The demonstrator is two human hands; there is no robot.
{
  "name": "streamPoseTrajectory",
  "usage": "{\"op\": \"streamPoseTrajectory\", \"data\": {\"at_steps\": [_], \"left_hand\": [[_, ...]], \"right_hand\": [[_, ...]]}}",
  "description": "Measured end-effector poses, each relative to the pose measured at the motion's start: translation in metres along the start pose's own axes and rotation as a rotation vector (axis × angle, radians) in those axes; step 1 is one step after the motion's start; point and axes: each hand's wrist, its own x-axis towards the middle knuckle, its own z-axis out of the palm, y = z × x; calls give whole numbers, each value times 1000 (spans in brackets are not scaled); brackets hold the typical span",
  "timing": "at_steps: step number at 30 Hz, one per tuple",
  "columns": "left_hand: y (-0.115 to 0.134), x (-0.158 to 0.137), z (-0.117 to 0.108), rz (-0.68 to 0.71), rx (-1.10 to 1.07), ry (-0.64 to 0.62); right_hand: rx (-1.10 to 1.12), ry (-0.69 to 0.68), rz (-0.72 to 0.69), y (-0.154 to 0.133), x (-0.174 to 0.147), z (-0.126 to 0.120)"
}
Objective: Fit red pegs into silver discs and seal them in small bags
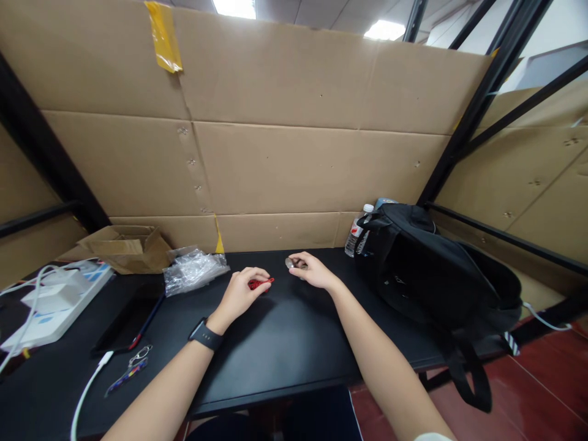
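Note:
My left hand (242, 292) rests on the black table (285, 349) with its fingers closed on a small red object (260, 283); a black watch (205, 335) sits on that wrist. A little to the right, my right hand (311, 269) lies on the table and pinches a small round silvery object (290, 263) at its fingertips. The two hands are a short gap apart, near the table's far middle. What exactly the small objects are is too small to tell.
A black backpack (436, 269) fills the right of the table, a water bottle (357, 231) behind it. At the left lie clear plastic bags (193, 269), an open cardboard box (126, 247), a phone (131, 318), a power strip (50, 309), keys (131, 367) and a white cable (85, 395). Cardboard walls stand behind.

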Motion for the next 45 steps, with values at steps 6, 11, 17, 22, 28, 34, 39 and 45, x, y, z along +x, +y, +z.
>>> {"op": "streamPoseTrajectory", "data": {"at_steps": [6, 11, 17, 22, 28, 34, 39, 45], "left_hand": [[-8, 1, 3, -71, -103, 120], [-7, 3, 8, -78, -165, 160], [-12, 5, 14, -36, -215, 177], [-11, 4, 15, -74, -227, 206], [-4, 5, 15, -120, -364, 214], [-3, 4, 14, -181, -413, 211], [-1, 3, 15, -203, -497, 142], [-8, 3, 18, -98, -262, 239]], "right_hand": [[323, -37, -44, -33, -3, 38], [435, -18, -86, -44, -8, 55], [463, -9, -125, -48, -10, 59], [432, 17, -151, -49, -11, 59], [463, 34, -156, -47, -11, 63], [516, 54, -138, -46, -11, 67], [562, 59, -106, -46, -11, 68], [661, 46, -37, -47, -11, 70]]}}
